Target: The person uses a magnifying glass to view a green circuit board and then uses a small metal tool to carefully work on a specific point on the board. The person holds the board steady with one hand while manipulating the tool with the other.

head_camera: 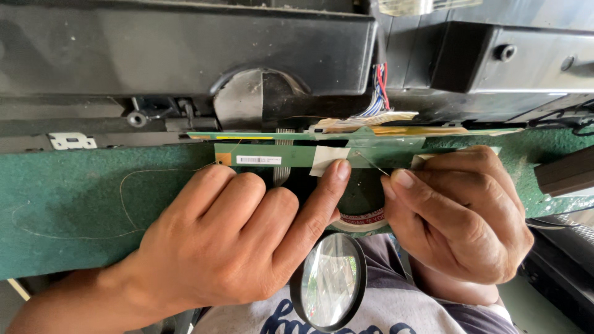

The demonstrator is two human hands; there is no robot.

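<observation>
Left hand (238, 238): flat on green desk (68, 198), grasping nothing, index fingertip pressing white tape patch (327, 158) on narrow green circuit strip (297, 153) at desk's far edge

Right hand (461, 213): pinching thin wire (371, 162), tip near patch

Surroundings: black casing (185, 49) behind, ribbon cable (282, 167), loose wire (124, 204), tape roll (362, 221) partly hidden, magnifier (329, 281) cut off by lower edge

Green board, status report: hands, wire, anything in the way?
Left hand pressing white tape on green board. Right hand pinching thin wire. Magnifier below, clear.
</observation>
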